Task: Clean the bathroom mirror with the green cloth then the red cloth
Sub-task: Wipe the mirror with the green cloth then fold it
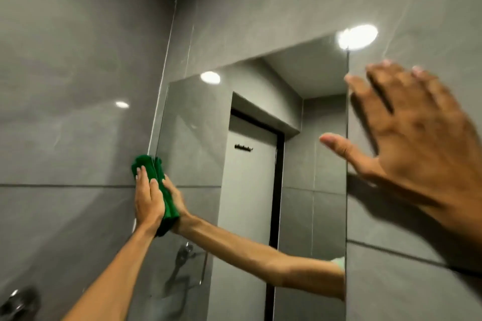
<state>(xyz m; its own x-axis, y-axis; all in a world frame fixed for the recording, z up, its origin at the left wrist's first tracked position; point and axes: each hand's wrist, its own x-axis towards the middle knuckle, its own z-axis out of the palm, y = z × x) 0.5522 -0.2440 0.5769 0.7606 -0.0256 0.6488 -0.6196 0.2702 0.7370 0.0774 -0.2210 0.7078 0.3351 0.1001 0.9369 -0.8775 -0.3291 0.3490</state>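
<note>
In the head view, a green cloth (154, 185) is pressed flat against the left edge of a bathroom mirror (260, 164), about halfway up its visible height, where the glass meets the grey tiled wall (78, 86). The cloth is pinned under the left hand (148, 200), fingers extended and laid over the fabric rather than curled around it; the hand and forearm are doubled in the mirror's reflection beside it. The right hand (417, 143) is held open and blurred at the mirror's right edge, fingers spread, the thumb overlapping the glass and the palm over the tile just right of the mirror; whether it is touching the surface cannot be told, and nothing is held in it. A door with a hook rack and ceiling lights are seen reflected in the mirror. A chrome tap fitting (18, 302) is seen on the wall below and left of the mirror. The red cloth is out of view.
</note>
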